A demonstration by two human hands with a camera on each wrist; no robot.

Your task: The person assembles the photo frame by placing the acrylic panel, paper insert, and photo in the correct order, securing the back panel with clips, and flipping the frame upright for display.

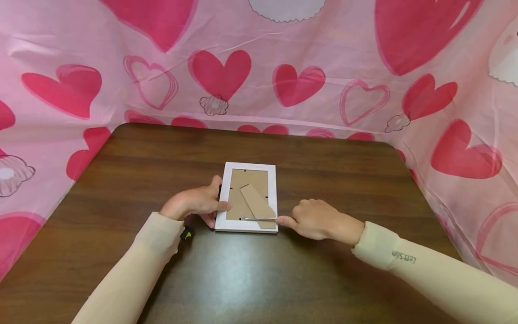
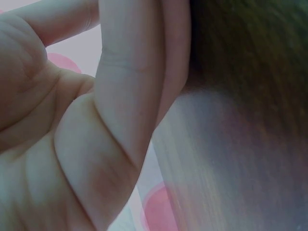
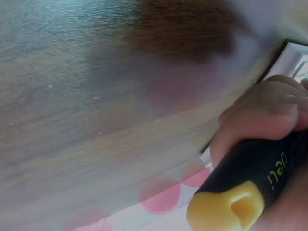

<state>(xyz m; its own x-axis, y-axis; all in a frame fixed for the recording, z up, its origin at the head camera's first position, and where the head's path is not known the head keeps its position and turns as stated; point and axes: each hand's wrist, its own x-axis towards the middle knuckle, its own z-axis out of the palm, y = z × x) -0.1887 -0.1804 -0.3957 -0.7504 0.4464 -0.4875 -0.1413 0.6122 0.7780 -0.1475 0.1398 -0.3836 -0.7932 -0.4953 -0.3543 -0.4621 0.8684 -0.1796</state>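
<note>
A white picture frame (image 1: 224, 193) lies face down on the table, its brown backing board (image 1: 255, 177) and slanted easel stand (image 1: 256, 200) showing. Small black tabs sit along the board's edges. My left hand (image 1: 198, 201) grips the frame's left side, thumb over the border and fingers at the outer edge. In my right hand (image 1: 317, 219) is a screwdriver (image 3: 240, 185) with a black and yellow handle. Its thin metal shaft reaches left across the lower part of the stand, the tip right at the bottom tab. My right fingers curl round the handle in the right wrist view.
The dark wooden table (image 1: 170, 148) extends on all sides of the frame. A pink cloth (image 1: 259, 90) with red hearts hangs behind the table and along both sides. A small black and yellow object (image 1: 187, 233) shows beside my left cuff.
</note>
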